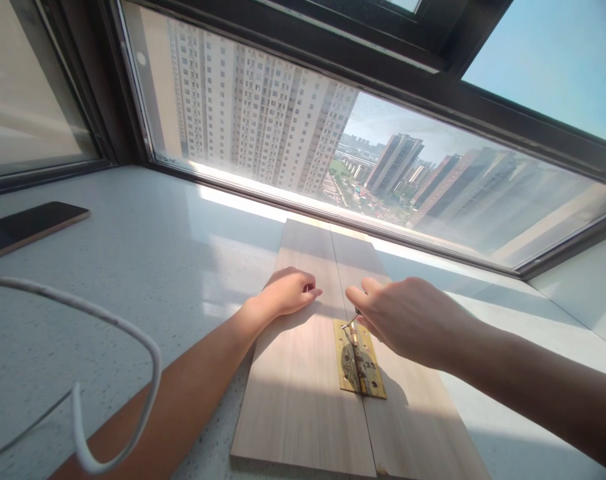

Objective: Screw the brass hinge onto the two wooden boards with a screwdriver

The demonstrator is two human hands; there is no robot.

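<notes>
Two pale wooden boards (303,393) lie side by side with a straight seam between them. A brass butt hinge (350,373) lies open flat across that seam, one leaf on each board, with several holes showing. My right hand (407,320) is closed round a screwdriver (350,321), whose thin metal shaft slants down to the hinge's upper left hole; its handle is mostly hidden by the fingers. On the left board rests my left hand (290,292), fingers curled in and thumb side forward. Whatever it may hold is hidden.
A phone (33,227) lies on the speckled white sill (147,220) at the left. A white cable (147,347) loops up close to the camera, in front of my left forearm. Behind the boards stands a dark-framed window (283,193) overlooking tall buildings.
</notes>
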